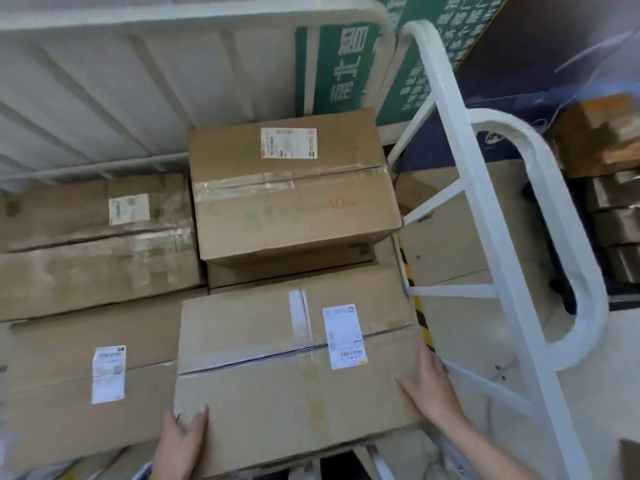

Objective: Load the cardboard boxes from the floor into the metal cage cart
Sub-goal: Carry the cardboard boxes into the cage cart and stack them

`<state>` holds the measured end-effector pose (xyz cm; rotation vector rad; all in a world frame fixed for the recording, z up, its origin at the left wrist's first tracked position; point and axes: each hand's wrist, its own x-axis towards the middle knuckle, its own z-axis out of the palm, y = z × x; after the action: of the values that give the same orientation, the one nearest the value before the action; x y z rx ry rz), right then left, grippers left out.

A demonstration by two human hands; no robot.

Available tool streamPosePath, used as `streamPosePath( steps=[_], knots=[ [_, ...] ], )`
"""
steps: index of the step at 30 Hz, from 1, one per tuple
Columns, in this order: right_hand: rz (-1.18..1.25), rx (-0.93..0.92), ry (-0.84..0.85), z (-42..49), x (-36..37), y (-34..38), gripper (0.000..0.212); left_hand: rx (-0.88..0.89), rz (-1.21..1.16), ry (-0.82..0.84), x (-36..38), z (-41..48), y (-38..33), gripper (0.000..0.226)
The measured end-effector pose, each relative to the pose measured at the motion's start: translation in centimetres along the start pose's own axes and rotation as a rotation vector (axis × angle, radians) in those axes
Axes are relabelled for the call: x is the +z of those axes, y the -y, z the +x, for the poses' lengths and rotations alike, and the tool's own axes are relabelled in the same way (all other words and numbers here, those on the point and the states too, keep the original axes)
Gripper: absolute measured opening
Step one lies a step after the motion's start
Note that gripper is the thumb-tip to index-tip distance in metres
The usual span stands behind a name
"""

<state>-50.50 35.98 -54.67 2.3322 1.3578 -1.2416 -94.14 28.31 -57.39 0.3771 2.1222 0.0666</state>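
Observation:
A large taped cardboard box (277, 382) with a white shipping label lies in the near right part of the white metal cage cart (460, 188). My left hand (181, 441) grips the box's near left corner, thumb on top. My right hand (427, 382) presses flat against its right edge. Behind it a second box (291, 199) with a label sits stacked higher. Two flatter boxes fill the left side, one at the back (93, 244) and one at the front (69, 386).
The cart's white tube side frame (533, 341) runs along the right, close to my right hand. A green printed carton (343, 67) stands behind the cart. More brown boxes (606, 188) are stacked on the floor at far right.

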Motion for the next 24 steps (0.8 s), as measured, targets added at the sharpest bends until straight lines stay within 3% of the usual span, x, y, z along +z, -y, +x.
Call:
streamPosePath(
  steps=[3, 11, 16, 24],
  knots=[
    [-0.087, 0.033, 0.038, 2.5, 2.1, -0.6, 0.102, -0.005, -0.058, 0.051, 2.1, 3.0, 0.5, 0.07],
    [-0.106, 0.073, 0.057, 7.9, 4.3, 0.1, 0.103, 0.021, 0.05, 0.036, 4.3, 8.9, -0.9, 0.043],
    [-0.127, 0.094, 0.034, 11.1, 2.5, 2.0, 0.097, -0.003, 0.25, 0.014, 4.4, 9.6, -3.0, 0.05],
    [-0.168, 0.131, 0.058, 10.1, 3.1, 1.6, 0.1, 0.054, 0.288, 0.057, 3.9, 8.4, -2.9, 0.056]
  ],
)
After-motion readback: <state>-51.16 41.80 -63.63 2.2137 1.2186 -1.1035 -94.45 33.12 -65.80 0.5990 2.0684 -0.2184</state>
